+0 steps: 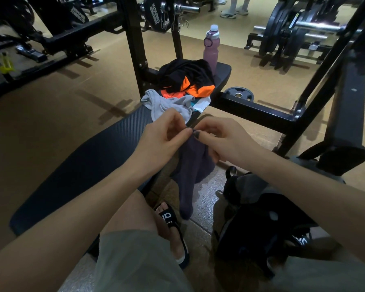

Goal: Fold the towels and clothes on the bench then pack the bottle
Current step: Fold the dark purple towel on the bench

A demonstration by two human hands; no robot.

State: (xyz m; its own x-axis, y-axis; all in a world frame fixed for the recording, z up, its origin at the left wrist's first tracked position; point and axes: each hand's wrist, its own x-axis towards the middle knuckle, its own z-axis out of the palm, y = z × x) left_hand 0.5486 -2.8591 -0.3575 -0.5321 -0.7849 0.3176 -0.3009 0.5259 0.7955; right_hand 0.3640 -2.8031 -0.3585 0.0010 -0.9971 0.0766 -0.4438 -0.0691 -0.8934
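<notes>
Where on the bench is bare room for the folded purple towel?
Bare padding lies between the grey garment and the person's knee. The far end is crowded: the black-and-orange clothes and the pink bottle.

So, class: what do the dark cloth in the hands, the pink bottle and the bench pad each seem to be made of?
Dark cloth: soft matte fabric, likely towelling; it hangs limp from both pinching hands.
Pink bottle: probably frosted plastic or silicone, with a dull translucent body and a pale cap.
Bench pad: seemingly vinyl or rubber over padding, black with a fine ribbed texture and a slight sheen.
</notes>
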